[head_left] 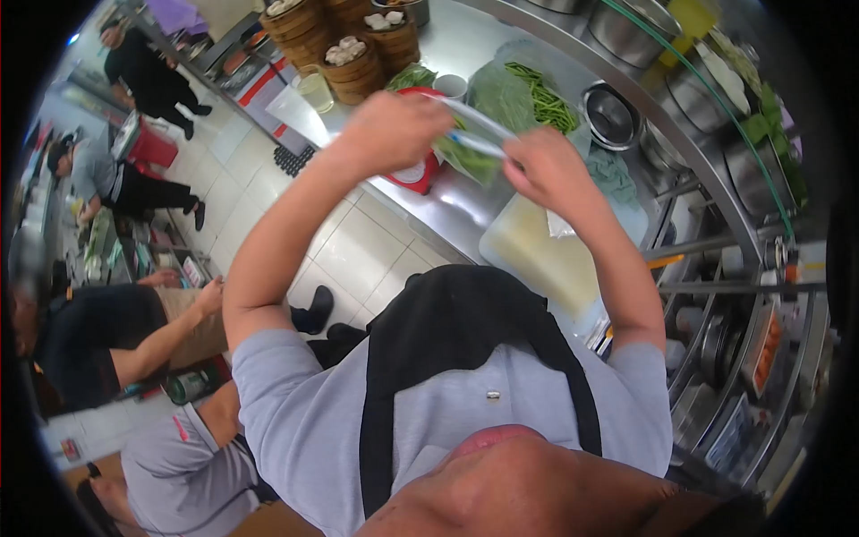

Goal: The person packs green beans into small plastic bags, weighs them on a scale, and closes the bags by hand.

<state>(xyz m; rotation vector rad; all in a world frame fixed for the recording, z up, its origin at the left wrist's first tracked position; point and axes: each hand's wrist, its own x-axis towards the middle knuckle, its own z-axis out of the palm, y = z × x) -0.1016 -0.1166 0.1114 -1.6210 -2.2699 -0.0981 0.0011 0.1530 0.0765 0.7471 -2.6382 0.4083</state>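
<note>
Blurred bag [472,159] in left hand [400,131] and right hand [548,168], red scale [419,182] part-hidden

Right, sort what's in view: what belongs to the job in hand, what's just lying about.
Seems part of the job:
clear plastic bag, between left hand and right hand
green beans, likely
red scale, probably

Seems just lying about:
bamboo steamers
metal bowl
cutting board

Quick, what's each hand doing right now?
Left hand: closed on the edge of a plastic bag, though blurred.
Right hand: closed, pinching the bag's opposite edge.
</note>
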